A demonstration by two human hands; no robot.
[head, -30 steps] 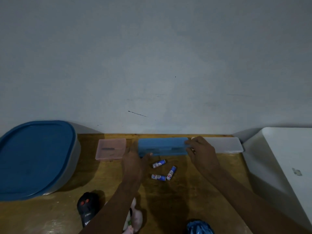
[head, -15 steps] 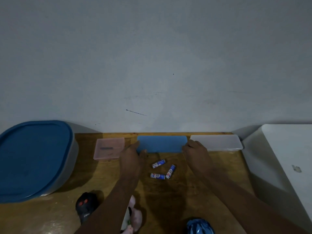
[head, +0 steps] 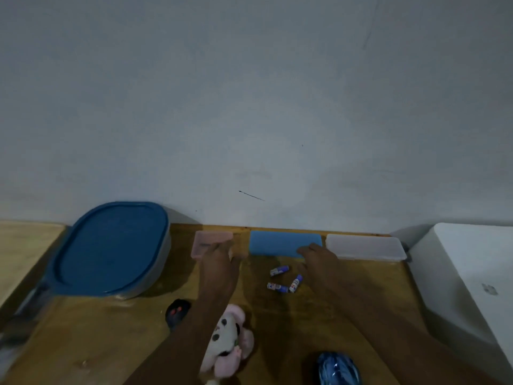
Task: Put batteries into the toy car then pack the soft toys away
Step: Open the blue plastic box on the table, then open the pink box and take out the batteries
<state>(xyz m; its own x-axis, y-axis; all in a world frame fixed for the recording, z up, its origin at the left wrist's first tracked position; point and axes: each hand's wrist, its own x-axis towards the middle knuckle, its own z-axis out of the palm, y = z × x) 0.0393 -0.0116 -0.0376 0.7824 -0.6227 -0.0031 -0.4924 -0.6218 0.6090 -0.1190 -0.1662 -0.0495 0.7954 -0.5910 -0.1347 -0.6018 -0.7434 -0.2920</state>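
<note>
Wooden tabletop (head: 111,343) carries three loose batteries (head: 279,270), lying between the two hands and just in front of the blue box (head: 277,243) by the wall. The left hand (head: 219,265) stretches its fingers (head: 219,247) onto the pink box (head: 208,240). The right hand (head: 319,258) rests loosely extended fingers at the blue box's near edge. Neither pinches anything, as far as the dim view shows. Gathering the batteries looks like the job now: take them one at a time by the middle, since they roll, and check each marked end. A glossy blue thing (head: 337,369) at the bottom edge may be the toy car; the soft toy (head: 227,334) lies beside the left forearm.
</note>
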